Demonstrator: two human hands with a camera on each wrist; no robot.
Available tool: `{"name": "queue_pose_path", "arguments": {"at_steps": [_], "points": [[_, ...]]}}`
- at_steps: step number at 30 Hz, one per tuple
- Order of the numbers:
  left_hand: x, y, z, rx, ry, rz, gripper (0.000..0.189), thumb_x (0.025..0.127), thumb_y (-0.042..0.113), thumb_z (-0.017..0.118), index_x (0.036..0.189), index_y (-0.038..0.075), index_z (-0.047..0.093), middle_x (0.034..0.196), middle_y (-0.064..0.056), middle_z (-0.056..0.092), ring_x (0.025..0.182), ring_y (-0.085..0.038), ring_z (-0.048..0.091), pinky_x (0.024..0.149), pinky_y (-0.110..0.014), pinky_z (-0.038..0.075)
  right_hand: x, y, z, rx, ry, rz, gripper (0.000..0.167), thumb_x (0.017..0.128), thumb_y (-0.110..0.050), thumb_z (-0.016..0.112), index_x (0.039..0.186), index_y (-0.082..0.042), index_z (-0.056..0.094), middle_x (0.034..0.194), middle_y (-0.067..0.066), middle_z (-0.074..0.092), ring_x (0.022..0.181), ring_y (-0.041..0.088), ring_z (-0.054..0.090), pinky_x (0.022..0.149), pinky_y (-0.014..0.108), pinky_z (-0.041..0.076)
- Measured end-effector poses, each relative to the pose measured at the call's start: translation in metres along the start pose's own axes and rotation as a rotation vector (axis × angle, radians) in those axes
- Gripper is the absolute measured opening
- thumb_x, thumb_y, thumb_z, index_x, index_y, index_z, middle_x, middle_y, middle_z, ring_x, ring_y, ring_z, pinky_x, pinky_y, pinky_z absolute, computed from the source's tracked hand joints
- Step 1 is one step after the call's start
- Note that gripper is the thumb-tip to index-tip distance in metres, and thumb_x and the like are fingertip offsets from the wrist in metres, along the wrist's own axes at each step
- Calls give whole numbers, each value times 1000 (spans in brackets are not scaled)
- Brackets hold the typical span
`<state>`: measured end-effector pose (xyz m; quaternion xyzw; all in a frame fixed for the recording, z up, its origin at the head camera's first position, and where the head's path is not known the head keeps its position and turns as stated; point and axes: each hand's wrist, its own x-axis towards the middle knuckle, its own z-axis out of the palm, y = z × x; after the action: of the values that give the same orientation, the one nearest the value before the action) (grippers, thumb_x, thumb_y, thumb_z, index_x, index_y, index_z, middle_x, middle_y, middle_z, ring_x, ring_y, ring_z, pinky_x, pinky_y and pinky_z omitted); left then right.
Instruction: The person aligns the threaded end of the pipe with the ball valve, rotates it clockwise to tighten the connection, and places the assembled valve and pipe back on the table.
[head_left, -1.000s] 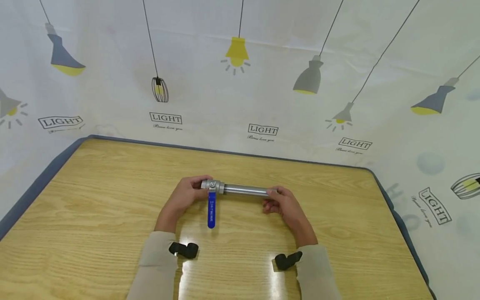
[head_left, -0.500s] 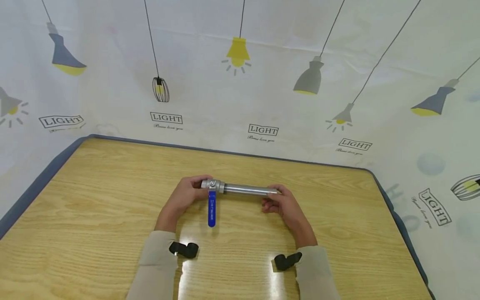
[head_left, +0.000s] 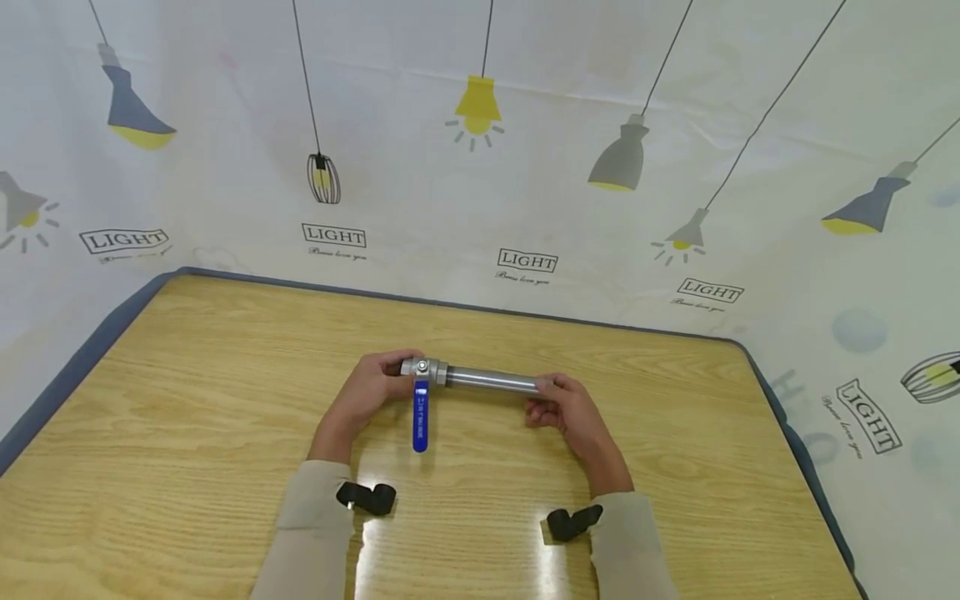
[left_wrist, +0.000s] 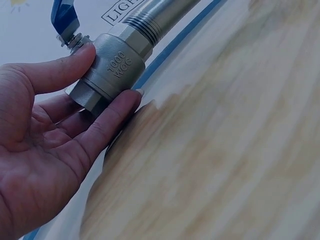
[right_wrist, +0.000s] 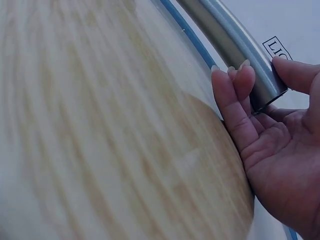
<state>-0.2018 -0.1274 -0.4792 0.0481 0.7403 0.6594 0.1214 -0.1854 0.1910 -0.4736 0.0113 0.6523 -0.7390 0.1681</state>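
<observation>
Right thumb shifts on the pipe; valve end stays put

The change over the last second is small and sits at the right hand (head_left: 572, 410). Half a second ago its thumb lay low on the pipe (head_left: 491, 380), leaving the tip showing in the head view; now the thumb lies across the near face and covers that tip. The hand is closed to a pinch around the pipe's free end, the other fingers curled beneath.

The left hand (head_left: 366, 388) matches the earlier views: it grips the ball valve (left_wrist: 114, 65), thumb on the body and fingers round the far side, only as wide as the metal. The blue lever (head_left: 421, 417) points toward the person, as before.

Valve and pipe run end to end between the two hands, over the middle of the worktop (head_left: 225, 433) and apparently clear of it. The left wrist view shows bare threads (left_wrist: 143, 27) where the pipe meets the valve.

The thumb's shift reads as a fresh hold or a small roll of the pipe while the valve is steadied. Whether the pipe has turned cannot be told; the joint looks unaltered, and the bare threads suggest it is not fully screwed home.
</observation>
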Motion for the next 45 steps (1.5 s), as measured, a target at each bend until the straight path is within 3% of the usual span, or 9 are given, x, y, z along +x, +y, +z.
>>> {"name": "queue_pose_path", "arguments": {"at_steps": [7,14,25,36,45], "points": [[-1,1,1,-5,1,-15,41,85,4,68,126,3,63,120,-13,64,104,-19,58,86,-28,49,1,1,1,-20,23,22,32,102,-22,50,113,7,53,79,11,63,65,15,62,65,29,57],[-3,3,3,16,2,1,41,83,1,65,123,4,64,117,-12,65,101,-19,58,84,-28,49,0,3,-1,-4,-32,6,28,99,-10,51,122,4,45,83,11,62,69,16,64,69,31,57],[0,4,2,-49,47,-33,43,79,-4,68,121,2,65,118,-12,65,102,-18,59,81,-26,52,-1,-2,1,-39,15,26,24,100,-19,52,106,4,54,83,13,63,69,18,65,69,30,57],[0,4,2,-92,76,-35,43,77,-8,67,119,-2,65,113,-8,66,99,-15,59,80,-24,51,0,-5,1,-32,-41,-21,32,97,-9,54,125,3,46,86,15,62,70,18,65,69,33,57],[1,3,3,-104,62,-38,41,80,-7,67,121,-5,64,115,-11,65,101,-15,58,80,-24,52,-1,0,0,-68,-16,-19,27,98,-13,54,118,5,50,84,12,63,68,17,65,68,32,57]]}}
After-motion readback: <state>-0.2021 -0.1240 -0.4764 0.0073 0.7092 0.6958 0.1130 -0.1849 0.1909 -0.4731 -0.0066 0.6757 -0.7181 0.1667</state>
